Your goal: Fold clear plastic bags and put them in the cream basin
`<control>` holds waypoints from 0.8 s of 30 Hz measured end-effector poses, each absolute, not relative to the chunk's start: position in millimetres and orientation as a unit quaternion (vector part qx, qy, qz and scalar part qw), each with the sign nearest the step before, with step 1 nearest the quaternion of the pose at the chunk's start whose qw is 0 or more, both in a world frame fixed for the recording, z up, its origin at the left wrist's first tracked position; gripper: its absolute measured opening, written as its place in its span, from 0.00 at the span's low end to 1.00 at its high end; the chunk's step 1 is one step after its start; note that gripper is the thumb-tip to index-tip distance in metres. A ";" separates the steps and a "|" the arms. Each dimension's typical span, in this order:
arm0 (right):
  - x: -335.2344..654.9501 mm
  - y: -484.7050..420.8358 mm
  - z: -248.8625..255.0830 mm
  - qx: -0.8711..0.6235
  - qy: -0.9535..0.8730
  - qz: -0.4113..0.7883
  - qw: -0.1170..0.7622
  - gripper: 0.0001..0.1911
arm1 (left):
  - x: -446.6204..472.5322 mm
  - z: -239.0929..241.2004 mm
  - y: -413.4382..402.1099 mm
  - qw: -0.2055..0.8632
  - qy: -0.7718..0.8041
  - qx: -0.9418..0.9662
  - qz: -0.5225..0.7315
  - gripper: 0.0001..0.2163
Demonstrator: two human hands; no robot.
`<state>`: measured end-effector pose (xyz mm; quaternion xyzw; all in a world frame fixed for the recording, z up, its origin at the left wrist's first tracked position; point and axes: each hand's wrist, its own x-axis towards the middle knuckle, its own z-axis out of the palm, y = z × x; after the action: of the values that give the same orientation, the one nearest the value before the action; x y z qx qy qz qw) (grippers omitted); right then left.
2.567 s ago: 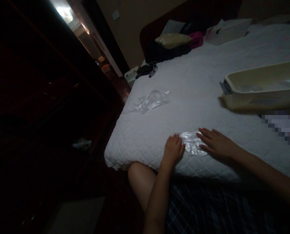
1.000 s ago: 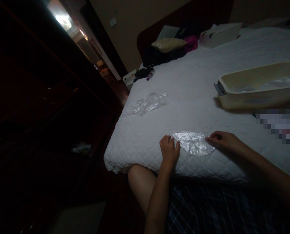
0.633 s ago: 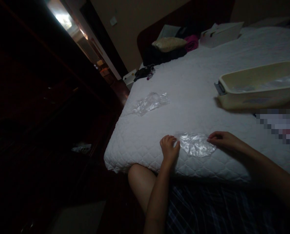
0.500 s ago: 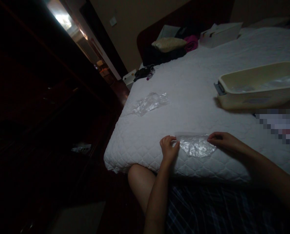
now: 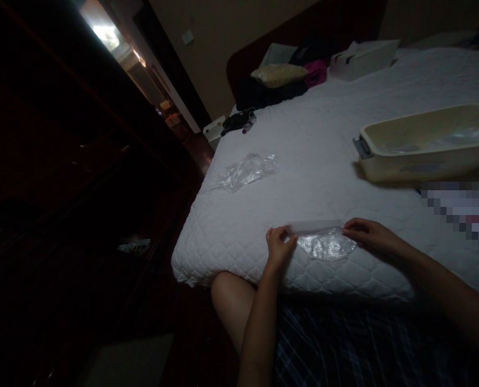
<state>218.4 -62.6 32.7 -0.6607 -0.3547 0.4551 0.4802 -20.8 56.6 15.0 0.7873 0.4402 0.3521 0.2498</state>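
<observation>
A clear plastic bag lies at the near edge of the bed, its upper part looking flat or folded over and its lower part crinkled and shiny. My left hand pinches the bag's left upper corner between thumb and fingers. On the opposite side, my right hand has its fingertips closed on the right upper corner. Farther up the bed, apart from both hands, rests another crumpled clear plastic bag.
A long cream plastic bin with a grey latch stands at the right, holding clear plastic. Behind are a white box, a pink roll of cloth and a beige pillow-like bundle. Dark furniture stands left.
The upper strip of the bag appears slightly broader and flatter between my hands. My left thumb and fingers have come closer together; my right hand has barely moved.
</observation>
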 end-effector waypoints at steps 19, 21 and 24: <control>219.6 -61.6 31.7 -0.681 -0.450 0.373 0.442 0.16 | -24.1 20.1 57.0 0.290 0.435 0.779 0.347 0.04; 220.2 -61.7 29.0 -0.683 -0.446 0.372 0.442 0.18 | -26.0 22.9 58.1 0.290 0.428 0.787 0.336 0.05; 220.0 -62.2 27.0 -0.684 -0.438 0.366 0.453 0.20 | -28.7 27.1 59.1 0.297 0.406 0.805 0.315 0.07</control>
<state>220.0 -62.2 27.0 -0.6841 -0.4383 0.3664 0.4534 -28.7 59.1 27.1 0.8047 0.4060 0.3152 0.2973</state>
